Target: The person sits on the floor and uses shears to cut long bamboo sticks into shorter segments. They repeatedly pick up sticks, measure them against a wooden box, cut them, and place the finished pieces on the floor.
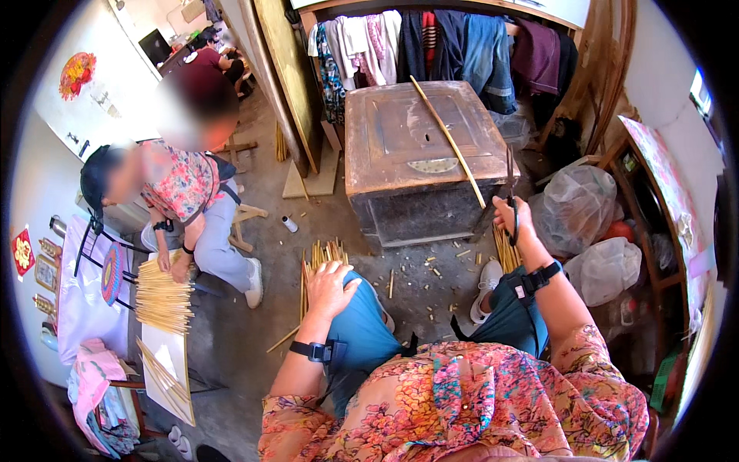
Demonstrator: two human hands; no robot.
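Two hands: left hand (331, 289) flat, open on blue-trousered knee (362, 316); right hand (514, 219) clamped on thin dark rod-like tool (511, 196), likely light, stiff, best gripped low.

A dark screen (156, 45) (far room) and a red round wall sign (77, 73).

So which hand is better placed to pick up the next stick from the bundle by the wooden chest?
Probably the right hand: it hovers just above the stick bundle, while the left hand rests on the knee.
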